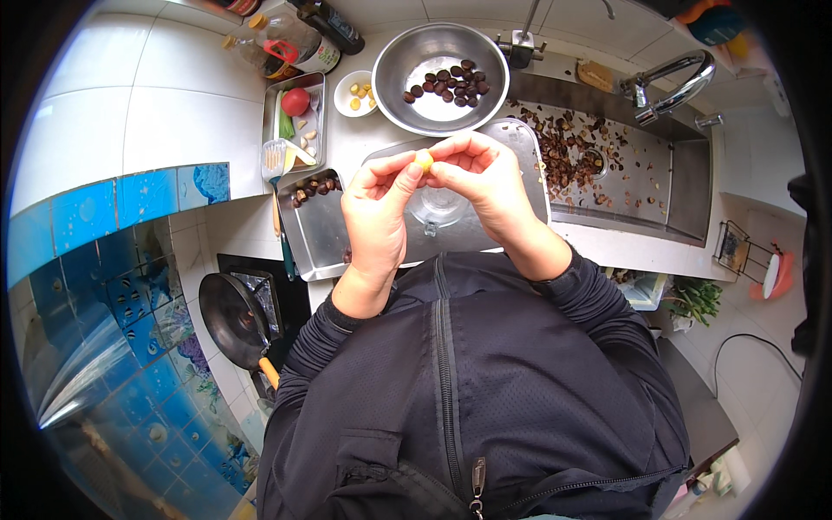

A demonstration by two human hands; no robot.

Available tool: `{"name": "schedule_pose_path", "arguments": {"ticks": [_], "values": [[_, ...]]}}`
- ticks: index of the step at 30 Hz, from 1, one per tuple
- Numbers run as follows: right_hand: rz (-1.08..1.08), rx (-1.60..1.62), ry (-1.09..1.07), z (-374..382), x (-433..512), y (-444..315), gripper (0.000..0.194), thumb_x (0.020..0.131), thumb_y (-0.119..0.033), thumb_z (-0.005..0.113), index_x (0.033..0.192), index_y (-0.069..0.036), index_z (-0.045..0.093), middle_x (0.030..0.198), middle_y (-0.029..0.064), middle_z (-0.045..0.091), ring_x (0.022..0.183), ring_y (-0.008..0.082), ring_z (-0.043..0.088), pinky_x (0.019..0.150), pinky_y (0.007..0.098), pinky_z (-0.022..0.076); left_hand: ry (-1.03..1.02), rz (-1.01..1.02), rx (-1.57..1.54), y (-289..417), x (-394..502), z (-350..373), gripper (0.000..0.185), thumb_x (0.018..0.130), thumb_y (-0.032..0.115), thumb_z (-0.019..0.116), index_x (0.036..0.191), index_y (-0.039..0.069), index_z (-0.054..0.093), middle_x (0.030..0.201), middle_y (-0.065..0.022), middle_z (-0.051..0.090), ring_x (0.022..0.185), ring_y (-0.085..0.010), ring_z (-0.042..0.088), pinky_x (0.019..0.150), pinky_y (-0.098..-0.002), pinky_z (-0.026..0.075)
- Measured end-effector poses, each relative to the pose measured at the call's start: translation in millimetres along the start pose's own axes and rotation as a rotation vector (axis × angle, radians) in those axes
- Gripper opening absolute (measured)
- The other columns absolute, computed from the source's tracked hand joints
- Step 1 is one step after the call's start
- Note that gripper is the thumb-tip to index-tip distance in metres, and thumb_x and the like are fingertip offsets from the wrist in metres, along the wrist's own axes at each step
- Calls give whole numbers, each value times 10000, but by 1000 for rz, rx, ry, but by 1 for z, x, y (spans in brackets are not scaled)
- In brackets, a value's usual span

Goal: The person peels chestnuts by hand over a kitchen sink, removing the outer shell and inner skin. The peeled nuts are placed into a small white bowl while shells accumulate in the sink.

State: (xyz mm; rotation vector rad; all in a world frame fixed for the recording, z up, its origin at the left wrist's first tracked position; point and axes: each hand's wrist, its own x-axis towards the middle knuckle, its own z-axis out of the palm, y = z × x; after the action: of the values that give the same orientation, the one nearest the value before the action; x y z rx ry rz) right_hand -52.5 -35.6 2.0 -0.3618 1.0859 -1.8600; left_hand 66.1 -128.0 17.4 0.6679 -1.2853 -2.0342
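A small yellow peeled chestnut (424,160) is pinched between the fingertips of my left hand (377,205) and my right hand (491,185). Both thumbs press against it. Below the hands, a clear glass bowl (439,208) stands on a grey cutting board (487,231). Just beyond is a large stainless steel bowl (393,75) with several dark unpeeled chestnuts (447,82) in it. To its left, a small white bowl (342,99) contains several yellow peeled chestnuts (355,103). Beside my left hand lies a metal tray (312,231) with several brown chestnuts (318,187) along its far end.
On the right, a steel sink (695,182) is strewn with shell pieces (565,149) under a chrome faucet (676,97). A second tray (268,117) holds a tomato (296,101), garlic and scallion; a slotted spatula (273,156) rests across its edge. Bottles (292,42) stand behind. A wok (234,318) sits lower left.
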Motion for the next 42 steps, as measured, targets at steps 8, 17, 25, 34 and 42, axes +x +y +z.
{"name": "schedule_pose_path", "arguments": {"ticks": [8, 17, 25, 34, 42], "values": [[-11, -31, 23, -1, 0, 0, 217, 837, -95, 782, 984, 12, 663, 926, 81, 704, 851, 116, 663, 772, 260, 547, 37, 1, 28, -2, 0, 2, 178, 912, 4, 686, 1071, -65, 645, 1032, -161, 703, 893, -195, 691, 846, -316, 573], [3, -54, 39, -4, -1, 1, 208, 841, -69, 754, 992, 35, 654, 954, 106, 705, 864, 140, 675, 815, 299, 569, 22, -8, 40, -2, -2, 6, 179, 908, 7, 691, 1074, -47, 649, 1033, -137, 701, 921, -177, 680, 857, -305, 559], [40, -236, 57, -43, 8, 22, 147, 849, -53, 664, 977, 20, 663, 909, 79, 708, 787, 125, 672, 706, 267, 546, -26, -165, 167, -28, 4, -13, 189, 905, 15, 692, 1078, -32, 632, 1038, -125, 693, 933, -183, 677, 861, -310, 557], [110, -522, 185, -77, 5, 64, 132, 877, -64, 573, 966, -17, 657, 784, 15, 630, 693, 81, 582, 635, 239, 476, -568, 103, 1715, -148, 30, -66, 175, 790, 37, 631, 961, -1, 634, 958, -192, 630, 951, -356, 643, 812, -447, 546], [-32, -678, 187, -83, 2, 57, 171, 883, -55, 627, 1043, -22, 679, 830, -5, 646, 720, 61, 574, 663, 215, 478, -459, -240, 1233, -137, 39, -59, 234, 824, 54, 701, 1049, 23, 642, 934, -116, 676, 875, -263, 680, 793, -353, 557]]}}
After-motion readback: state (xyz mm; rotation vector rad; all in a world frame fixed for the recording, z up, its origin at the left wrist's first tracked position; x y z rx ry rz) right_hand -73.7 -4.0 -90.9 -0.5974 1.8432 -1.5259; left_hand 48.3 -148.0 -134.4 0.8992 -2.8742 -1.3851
